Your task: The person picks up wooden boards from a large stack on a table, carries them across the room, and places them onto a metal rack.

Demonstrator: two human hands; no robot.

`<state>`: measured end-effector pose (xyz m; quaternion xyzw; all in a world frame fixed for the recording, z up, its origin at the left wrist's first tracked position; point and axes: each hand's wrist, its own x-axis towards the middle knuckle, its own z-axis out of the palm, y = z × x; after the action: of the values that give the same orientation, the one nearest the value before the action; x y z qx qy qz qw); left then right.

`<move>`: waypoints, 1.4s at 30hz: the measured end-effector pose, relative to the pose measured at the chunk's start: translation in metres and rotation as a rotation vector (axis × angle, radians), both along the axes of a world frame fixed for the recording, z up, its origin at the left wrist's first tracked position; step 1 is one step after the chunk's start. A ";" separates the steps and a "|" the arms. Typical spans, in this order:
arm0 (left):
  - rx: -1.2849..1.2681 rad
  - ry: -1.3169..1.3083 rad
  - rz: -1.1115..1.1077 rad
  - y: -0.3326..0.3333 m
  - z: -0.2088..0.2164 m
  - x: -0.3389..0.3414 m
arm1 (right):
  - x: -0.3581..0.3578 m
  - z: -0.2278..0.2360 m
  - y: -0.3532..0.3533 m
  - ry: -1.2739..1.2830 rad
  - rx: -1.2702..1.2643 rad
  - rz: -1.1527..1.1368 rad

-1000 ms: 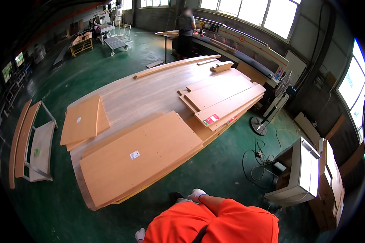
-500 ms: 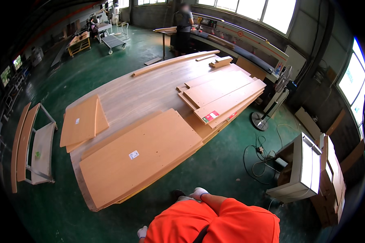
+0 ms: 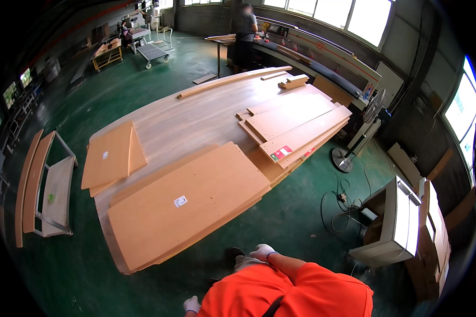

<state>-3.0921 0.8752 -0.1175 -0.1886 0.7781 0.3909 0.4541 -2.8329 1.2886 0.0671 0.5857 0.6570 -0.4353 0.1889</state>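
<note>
Both forearms are largely hidden behind the orange-sleeved torso. The gloved left hand (image 3: 192, 304) is seen low beside the body, the gloved right hand (image 3: 263, 252) raised before the chest; whether either is closed cannot be told. Nothing is seen held. The nearest fibreboard panel (image 3: 185, 206) lies flat on the desk (image 3: 195, 116), apart from both hands.

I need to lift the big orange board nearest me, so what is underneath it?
The big orange board lies on a pale wooden table, with more board edges showing beneath its near and right sides. How many boards are stacked there is hidden. Both gloved hands, left and right, are off it.
</note>
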 end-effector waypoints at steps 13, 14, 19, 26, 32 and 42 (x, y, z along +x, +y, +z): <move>0.524 0.277 -0.712 0.347 0.194 0.079 | 0.213 -0.041 0.083 0.019 0.031 -0.449; 0.538 0.308 -0.784 0.376 0.194 0.087 | 0.229 -0.055 0.098 0.064 0.028 -0.502; 0.583 0.289 -0.975 0.523 0.254 0.193 | 0.323 -0.067 0.176 0.138 0.057 -0.583; 0.683 0.228 -1.248 0.684 0.280 0.314 | 0.422 -0.005 0.295 0.363 0.228 -0.910; 0.839 0.247 -1.181 0.822 0.281 0.355 | 0.454 0.038 0.439 0.522 0.331 -0.860; 0.895 0.403 -0.838 1.075 0.302 0.374 | 0.531 0.123 0.663 0.563 0.451 -0.878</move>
<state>-2.7180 1.9506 0.1841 0.4160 0.6174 0.4952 0.4478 -2.3016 1.9521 0.1899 0.6911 0.4536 -0.4614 -0.3221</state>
